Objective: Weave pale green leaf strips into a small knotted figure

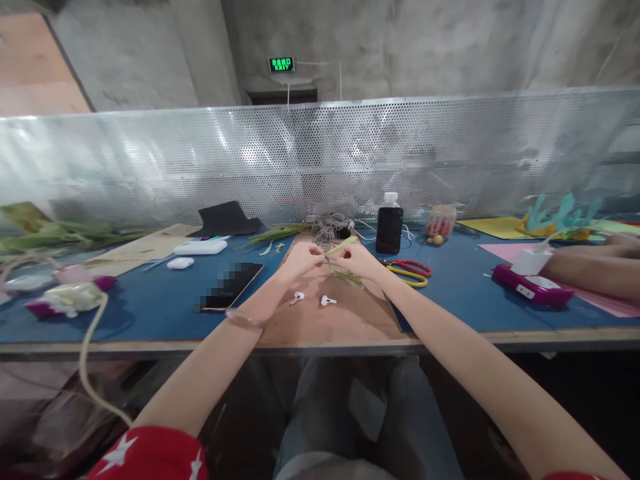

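Both hands are together over the wooden board (310, 323) at the middle of the table. My left hand (303, 259) is closed in a pinch on a thin green leaf strip (343, 246). Close beside it on the right, my right hand (356, 259) pinches the same strip, and part of the greenery hangs down below the fingers toward the board. The exact spot where the fingertips grip is small and partly hidden. Two white earbuds, a left one (297, 297) and a right one (327, 301), lie on the board nearer to me.
A phone (235, 287) and a white case (181, 263) lie left. Behind my hands is a tangled grey bundle (330, 227). To the right are scissors (413, 272), a dark bottle (389, 228), a purple power strip (533, 287) and another person's arm (595, 267).
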The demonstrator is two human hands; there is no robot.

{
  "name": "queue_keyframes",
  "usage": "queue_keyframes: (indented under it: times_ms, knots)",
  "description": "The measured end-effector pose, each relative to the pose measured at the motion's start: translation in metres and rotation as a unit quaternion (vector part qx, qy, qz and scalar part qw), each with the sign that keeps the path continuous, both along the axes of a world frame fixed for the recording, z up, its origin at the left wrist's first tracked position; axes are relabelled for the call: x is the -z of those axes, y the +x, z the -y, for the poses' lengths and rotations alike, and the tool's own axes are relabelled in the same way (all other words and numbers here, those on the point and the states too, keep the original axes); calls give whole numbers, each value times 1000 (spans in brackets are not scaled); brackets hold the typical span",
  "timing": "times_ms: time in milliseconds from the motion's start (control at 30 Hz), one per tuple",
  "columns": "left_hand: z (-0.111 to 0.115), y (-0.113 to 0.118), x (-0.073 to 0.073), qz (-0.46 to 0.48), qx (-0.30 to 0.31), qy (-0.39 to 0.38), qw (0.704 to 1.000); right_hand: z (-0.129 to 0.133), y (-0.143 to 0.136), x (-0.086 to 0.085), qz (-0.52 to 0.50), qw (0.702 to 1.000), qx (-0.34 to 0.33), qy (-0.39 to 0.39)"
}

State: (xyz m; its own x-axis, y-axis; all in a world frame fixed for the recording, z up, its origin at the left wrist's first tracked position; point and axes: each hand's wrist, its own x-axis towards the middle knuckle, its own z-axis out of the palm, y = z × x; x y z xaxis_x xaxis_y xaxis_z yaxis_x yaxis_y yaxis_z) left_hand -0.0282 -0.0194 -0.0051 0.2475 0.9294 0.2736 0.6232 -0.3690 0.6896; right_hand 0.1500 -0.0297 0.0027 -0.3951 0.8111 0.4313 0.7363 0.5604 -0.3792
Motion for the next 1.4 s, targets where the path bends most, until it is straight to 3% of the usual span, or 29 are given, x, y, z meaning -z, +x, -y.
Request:
queue_keyframes:
  times_ms: [200, 333, 533, 1067, 1400]
  knots:
    - [4, 2, -7, 74, 61, -67, 993, 0, 3, -2, -51, 998, -29, 9]
    - [8, 3, -9, 113, 75, -92, 986, 1, -2, -1, -63, 996, -65, -1]
    - [7, 3, -7, 146, 96, -108, 979, 2, -4, -1, -71, 996, -63, -5]
    - [8, 4, -9, 194, 105, -121, 968, 0, -8, 0, -171, 977, -113, -56]
    - [10, 6, -11, 157, 93, -81, 980, -1, -5, -1, -177, 977, -90, -72]
